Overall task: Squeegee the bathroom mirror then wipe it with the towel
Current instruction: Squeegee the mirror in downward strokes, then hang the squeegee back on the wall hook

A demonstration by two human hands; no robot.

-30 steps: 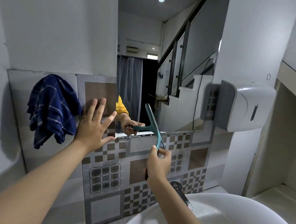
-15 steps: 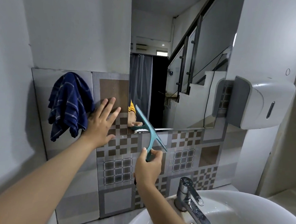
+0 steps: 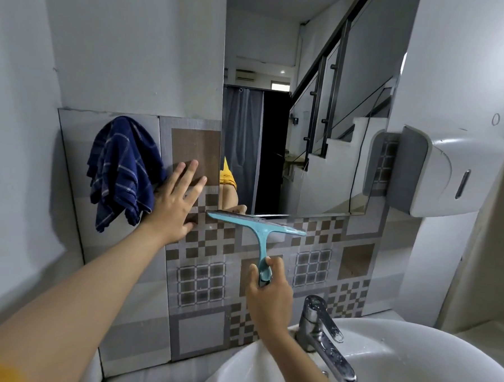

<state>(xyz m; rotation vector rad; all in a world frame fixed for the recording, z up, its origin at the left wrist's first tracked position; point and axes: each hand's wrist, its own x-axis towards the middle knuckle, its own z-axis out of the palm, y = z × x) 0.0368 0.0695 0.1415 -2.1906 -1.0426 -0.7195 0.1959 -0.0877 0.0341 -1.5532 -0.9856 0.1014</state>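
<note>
The mirror hangs on the wall above patterned tiles. My right hand grips the handle of a teal squeegee, whose blade lies level just below the mirror's bottom edge, near its left corner. With fingers spread, my left hand rests flat against the tiled wall left of the mirror. A dark blue striped towel hangs on the wall right beside that hand, touching its wrist side.
A white basin with a chrome tap sits below my right arm. A white and grey dispenser juts from the wall to the right of the mirror. A white wall closes in on the left.
The squeegee blade turned from steeply tilted to level and slid down off the mirror's bottom edge. My right hand dropped lower. My left hand stayed on the tiles by the towel.
</note>
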